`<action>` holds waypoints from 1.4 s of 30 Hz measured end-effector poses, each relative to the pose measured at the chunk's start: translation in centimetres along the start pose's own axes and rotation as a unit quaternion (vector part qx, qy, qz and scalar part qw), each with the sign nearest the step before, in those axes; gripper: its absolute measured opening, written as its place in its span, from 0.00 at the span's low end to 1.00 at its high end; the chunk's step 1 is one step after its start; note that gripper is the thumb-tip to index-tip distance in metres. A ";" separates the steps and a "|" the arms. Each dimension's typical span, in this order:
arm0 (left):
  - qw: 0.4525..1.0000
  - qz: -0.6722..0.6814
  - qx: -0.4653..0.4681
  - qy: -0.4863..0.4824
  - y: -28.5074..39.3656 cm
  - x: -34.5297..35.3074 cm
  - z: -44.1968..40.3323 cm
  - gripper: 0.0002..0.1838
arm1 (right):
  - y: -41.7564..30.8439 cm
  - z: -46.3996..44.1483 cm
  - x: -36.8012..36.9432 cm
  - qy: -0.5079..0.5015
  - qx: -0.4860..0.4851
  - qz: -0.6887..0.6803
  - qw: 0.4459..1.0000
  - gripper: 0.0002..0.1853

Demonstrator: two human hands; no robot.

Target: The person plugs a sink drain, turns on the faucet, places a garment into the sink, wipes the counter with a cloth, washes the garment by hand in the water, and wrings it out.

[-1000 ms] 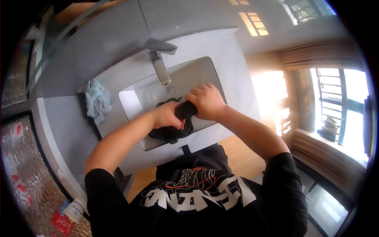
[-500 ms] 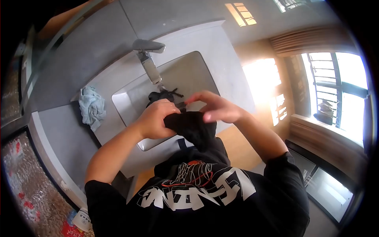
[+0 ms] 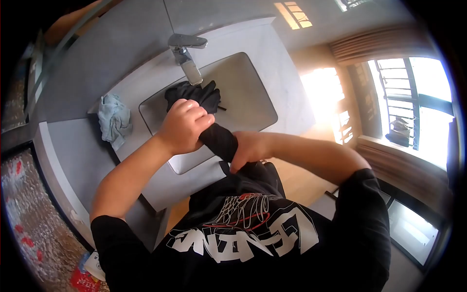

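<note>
A black cloth garment [image 3: 219, 140] is stretched in a bunched roll between my two hands, over the near side of the sink [image 3: 250, 92]. My left hand [image 3: 186, 122] is closed round its middle, with the knuckles up. Beyond that fist, a loose crumpled part of the cloth hangs in the basin below the faucet [image 3: 187, 61]. My right hand [image 3: 250, 148] is wrapped round the near end, close to my body. Its fingertips are mostly hidden behind the cloth. What kind of garment it is, I cannot tell.
A light blue rag [image 3: 115, 120] lies crumpled at the left edge of the pale countertop [image 3: 279, 63]. A grey wall is behind the faucet. To the right is a bright window [image 3: 396, 102]. Textured glass with red spots [image 3: 36, 214] stands at the lower left.
My right hand has gone from open fingers above the cloth to a grip on its near end. My left hand has moved slightly left and up, and the cloth is now rolled tighter.
</note>
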State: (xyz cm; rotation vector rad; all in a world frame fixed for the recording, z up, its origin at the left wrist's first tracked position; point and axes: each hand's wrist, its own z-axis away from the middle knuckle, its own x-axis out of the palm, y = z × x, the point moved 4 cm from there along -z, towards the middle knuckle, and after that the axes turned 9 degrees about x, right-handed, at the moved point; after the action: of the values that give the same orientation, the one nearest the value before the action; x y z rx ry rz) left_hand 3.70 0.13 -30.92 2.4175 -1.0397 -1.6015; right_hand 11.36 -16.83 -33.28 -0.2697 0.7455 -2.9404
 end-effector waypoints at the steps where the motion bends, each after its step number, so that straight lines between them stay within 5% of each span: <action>1: 0.996 0.016 -0.078 -0.039 -0.6 1.1 0.4 0.18 | -1.9 1.2 -1.6 0.098 0.028 0.161 0.982 0.21; 5: 0.880 0.245 -0.367 -0.174 -2.0 2.9 -0.4 0.20 | -5.0 2.2 -5.6 0.306 -0.033 0.414 0.856 0.19; 10: 0.822 0.403 -0.384 -0.116 -3.2 3.8 -0.8 0.16 | -4.8 0.6 -7.8 0.448 -0.273 0.443 0.727 0.16; 14: 0.637 0.632 -0.423 -0.128 -3.3 6.3 0.6 0.11 | -4.1 -1.3 -8.5 0.482 -0.418 0.376 0.672 0.18; 17: 0.557 0.716 -0.401 -0.125 -2.9 7.1 0.5 0.12 | -4.4 -1.7 -8.9 0.487 -0.517 0.305 0.634 0.19; 25: 0.483 0.784 -0.353 -0.168 -3.0 9.0 0.1 0.09 | -3.3 -4.0 -10.0 0.450 -0.565 0.297 0.624 0.19; 28: 0.469 0.801 -0.342 -0.146 -3.0 9.7 0.3 0.10 | -3.5 -4.3 -10.3 0.451 -0.579 0.286 0.616 0.19; 35: 0.342 0.904 -0.255 -0.043 -1.7 10.5 0.7 0.15 | -5.1 -4.5 -10.2 0.479 -0.597 0.284 0.578 0.19; 42: 0.429 0.866 -0.257 -0.021 -1.2 8.0 0.2 0.14 | -7.2 -1.5 -9.5 0.485 -0.608 0.344 0.527 0.19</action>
State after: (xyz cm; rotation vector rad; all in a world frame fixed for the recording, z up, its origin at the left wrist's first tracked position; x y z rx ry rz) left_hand 5.96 -3.31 -37.86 0.0585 -1.5653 -0.6786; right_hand 20.06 -8.56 -32.56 1.3414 2.1663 -1.0869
